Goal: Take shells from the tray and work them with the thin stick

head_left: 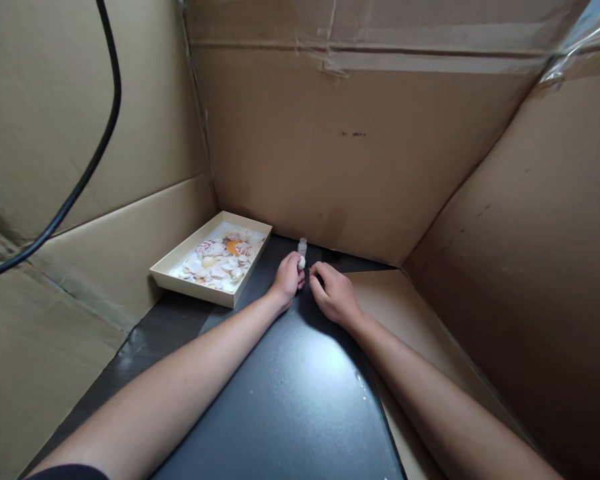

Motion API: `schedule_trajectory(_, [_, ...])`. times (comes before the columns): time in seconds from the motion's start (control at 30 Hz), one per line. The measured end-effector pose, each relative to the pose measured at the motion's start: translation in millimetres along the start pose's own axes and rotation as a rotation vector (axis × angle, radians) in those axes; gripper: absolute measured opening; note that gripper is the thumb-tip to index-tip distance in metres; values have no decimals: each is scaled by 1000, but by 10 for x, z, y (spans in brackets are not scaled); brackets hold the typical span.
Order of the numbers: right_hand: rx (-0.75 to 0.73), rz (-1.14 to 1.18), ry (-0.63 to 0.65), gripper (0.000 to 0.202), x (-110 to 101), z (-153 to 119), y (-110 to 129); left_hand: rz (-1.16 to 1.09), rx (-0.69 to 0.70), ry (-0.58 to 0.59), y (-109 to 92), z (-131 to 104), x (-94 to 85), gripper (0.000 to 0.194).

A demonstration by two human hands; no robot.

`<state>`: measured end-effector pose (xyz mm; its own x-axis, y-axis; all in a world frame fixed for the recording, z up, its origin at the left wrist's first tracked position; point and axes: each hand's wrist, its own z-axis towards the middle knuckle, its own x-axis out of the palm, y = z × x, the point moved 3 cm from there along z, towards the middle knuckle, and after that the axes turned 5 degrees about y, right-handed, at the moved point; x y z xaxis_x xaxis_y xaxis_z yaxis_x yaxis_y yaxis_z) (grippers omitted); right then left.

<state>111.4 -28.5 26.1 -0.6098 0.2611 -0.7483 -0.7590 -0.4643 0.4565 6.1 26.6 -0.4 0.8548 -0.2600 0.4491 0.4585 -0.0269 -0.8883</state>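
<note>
My left hand [289, 277] is closed round a small whitish, rounded piece [301, 263], possibly a shell; its exact kind is too small to make out. Just to the right, my right hand [333, 291] has its thumb and fingers bent together in a pinch, apart from the left hand. Whatever the right fingertips hold, if anything, is too small to name. Behind both hands a small clear bottle [303, 247] stands upright on the dark table [280, 400], its lower part hidden by the left hand.
A cream tray [195, 291] with several seashells [220, 257] on white material sits left of my hands. Cardboard walls [310, 147] enclose the back and sides. A flat cardboard sheet [395, 300] lies at right. A black cable [97, 157] hangs at upper left.
</note>
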Motion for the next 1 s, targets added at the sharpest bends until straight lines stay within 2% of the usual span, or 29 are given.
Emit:
schedule_trajectory(0.13, [-16, 67, -47, 10, -12, 1, 11, -26, -14, 10, 9, 7, -2, 19])
schedule_trajectory(0.23, [-38, 98, -28, 8, -6, -6, 31, -22, -12, 9, 15, 12, -8, 20])
schedule_trajectory(0.4, [-46, 113, -84, 12, -27, -16, 35, -13, 12, -5, 5, 11, -4, 18])
schedule_trajectory(0.73, [-63, 83, -114, 14, -26, -12, 12, -25, 0, -20, -1, 1, -2, 15])
schedule_trajectory(0.87, [-22, 71, -133, 15, -34, -10, -10, -4, 7, -16, -2, 1, -5, 14])
schedule_trajectory(1.0, [-70, 112, -159, 16, -23, 0, -13, -5, 25, -6, -3, 8, -8, 13])
